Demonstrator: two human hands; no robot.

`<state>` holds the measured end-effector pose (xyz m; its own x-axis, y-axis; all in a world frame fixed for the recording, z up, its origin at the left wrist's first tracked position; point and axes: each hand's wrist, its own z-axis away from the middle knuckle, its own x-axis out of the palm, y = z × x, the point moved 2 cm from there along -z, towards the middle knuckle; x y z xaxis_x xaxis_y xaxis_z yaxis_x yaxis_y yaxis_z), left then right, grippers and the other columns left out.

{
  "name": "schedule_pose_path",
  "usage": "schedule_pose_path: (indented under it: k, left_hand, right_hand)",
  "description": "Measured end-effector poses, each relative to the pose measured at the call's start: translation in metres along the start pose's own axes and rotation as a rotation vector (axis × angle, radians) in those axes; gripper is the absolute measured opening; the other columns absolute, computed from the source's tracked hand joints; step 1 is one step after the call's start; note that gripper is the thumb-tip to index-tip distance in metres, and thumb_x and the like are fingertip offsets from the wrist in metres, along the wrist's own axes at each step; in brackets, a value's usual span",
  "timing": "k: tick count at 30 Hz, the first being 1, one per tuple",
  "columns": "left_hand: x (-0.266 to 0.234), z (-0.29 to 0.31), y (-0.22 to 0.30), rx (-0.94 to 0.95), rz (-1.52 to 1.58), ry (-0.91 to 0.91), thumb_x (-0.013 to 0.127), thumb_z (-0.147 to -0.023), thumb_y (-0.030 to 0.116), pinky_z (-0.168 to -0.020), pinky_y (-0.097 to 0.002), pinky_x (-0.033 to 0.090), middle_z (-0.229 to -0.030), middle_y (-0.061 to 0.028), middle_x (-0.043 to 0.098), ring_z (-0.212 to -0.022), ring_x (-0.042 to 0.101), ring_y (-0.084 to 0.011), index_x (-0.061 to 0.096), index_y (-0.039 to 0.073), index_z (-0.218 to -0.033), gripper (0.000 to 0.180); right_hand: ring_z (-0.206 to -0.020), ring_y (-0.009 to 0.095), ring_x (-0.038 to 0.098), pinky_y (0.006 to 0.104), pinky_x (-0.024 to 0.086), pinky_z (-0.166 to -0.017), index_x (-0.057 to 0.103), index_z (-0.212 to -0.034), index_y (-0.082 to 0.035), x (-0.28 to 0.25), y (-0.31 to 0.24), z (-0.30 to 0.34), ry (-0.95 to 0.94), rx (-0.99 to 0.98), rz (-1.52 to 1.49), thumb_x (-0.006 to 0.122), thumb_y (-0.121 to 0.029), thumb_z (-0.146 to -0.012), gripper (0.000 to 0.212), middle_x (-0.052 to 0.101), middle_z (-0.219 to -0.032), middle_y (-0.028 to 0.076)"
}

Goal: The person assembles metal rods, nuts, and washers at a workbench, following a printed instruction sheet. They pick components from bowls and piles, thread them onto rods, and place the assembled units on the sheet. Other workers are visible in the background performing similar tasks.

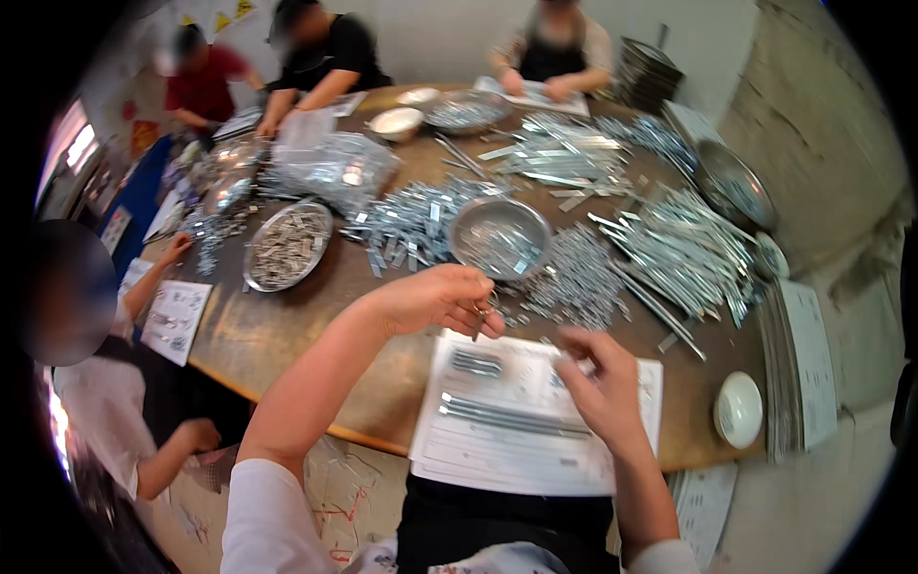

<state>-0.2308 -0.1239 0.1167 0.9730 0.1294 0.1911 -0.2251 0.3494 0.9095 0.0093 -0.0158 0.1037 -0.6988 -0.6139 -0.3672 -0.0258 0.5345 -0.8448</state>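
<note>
My left hand (440,298) is raised over the near table edge, fingers closed on a small metal part (478,320). Its exact kind is too small to make out. My right hand (602,387) hovers above the right side of a stack of printed sheets (516,469). Its fingers are bent and smeared by motion, so a grip on anything cannot be told. On the sheets lie several long metal strips (512,416) side by side, with a small group of short metal pieces (476,363) above them. Beyond my hands stands a steel bowl (500,239) of metal pieces.
Heaps of small fittings (579,277), short pieces (411,225) and long strips (684,249) cover the table. An oval tray (287,246) of parts stands left, a white bowl (738,409) right. Co-workers sit across and at left; one reaches a hand (175,249) onto the table.
</note>
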Motion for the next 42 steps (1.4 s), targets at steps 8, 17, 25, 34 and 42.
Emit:
schedule_pose_path:
  k: [8, 17, 25, 34, 42]
  left_hand:
    - [0.139, -0.071, -0.044, -0.115, 0.059, -0.274, 0.047, -0.103, 0.038, -0.079, -0.0316, 0.054, -0.096, -0.0081, 0.068, -0.087, 0.068, -0.0170, 0.055, 0.008, -0.105, 0.031]
    - [0.210, -0.108, -0.082, -0.115, -0.021, -0.176, 0.052, -0.102, 0.031, -0.064, -0.0243, 0.050, -0.085, -0.0057, 0.068, -0.072, 0.063, -0.0105, 0.053, 0.006, -0.104, 0.026]
    - [0.216, -0.108, -0.112, 0.442, -1.046, -0.005, 0.066, -0.088, 0.018, -0.067, -0.0345, 0.052, -0.080, -0.0072, 0.067, -0.078, 0.066, -0.0215, 0.067, 0.006, -0.092, 0.013]
    - [0.215, -0.094, -0.126, 0.604, -1.175, 0.148, 0.070, -0.078, 0.012, -0.072, -0.0398, 0.051, -0.089, -0.0076, 0.065, -0.088, 0.063, -0.0272, 0.069, 0.007, -0.093, 0.016]
    - [0.213, -0.098, -0.130, 0.641, -1.193, 0.187, 0.071, -0.078, 0.015, -0.071, -0.0393, 0.051, -0.083, -0.0049, 0.065, -0.082, 0.063, -0.0265, 0.069, 0.009, -0.083, 0.008]
  right_hand:
    - [-0.073, 0.004, 0.058, 0.0212, 0.048, -0.066, 0.065, -0.110, 0.005, -0.065, 0.048, 0.028, -0.031, 0.359, -0.277, 0.066, -0.001, -0.084, 0.027, 0.063, -0.077, 0.001]
    - [-0.075, 0.008, 0.061, 0.0228, 0.050, -0.067, 0.064, -0.112, 0.006, -0.106, 0.080, 0.088, 0.045, 0.492, -0.366, 0.066, 0.000, -0.085, 0.027, 0.066, -0.083, 0.004]
    - [-0.078, 0.019, 0.066, 0.0279, 0.053, -0.066, 0.071, -0.093, -0.011, -0.126, 0.106, 0.121, -0.022, -0.163, 0.549, 0.069, -0.001, -0.075, 0.020, 0.069, -0.094, 0.002]
    - [-0.087, 0.020, 0.066, 0.0319, 0.055, -0.065, 0.071, -0.094, -0.013, -0.127, 0.115, 0.134, -0.153, -0.250, 0.732, 0.071, -0.003, -0.069, 0.027, 0.069, -0.103, 0.001]
    - [-0.086, 0.021, 0.066, 0.0318, 0.055, -0.067, 0.071, -0.098, -0.012, -0.125, 0.112, 0.133, -0.193, -0.218, 0.778, 0.070, -0.005, -0.072, 0.026, 0.069, -0.103, 0.002]
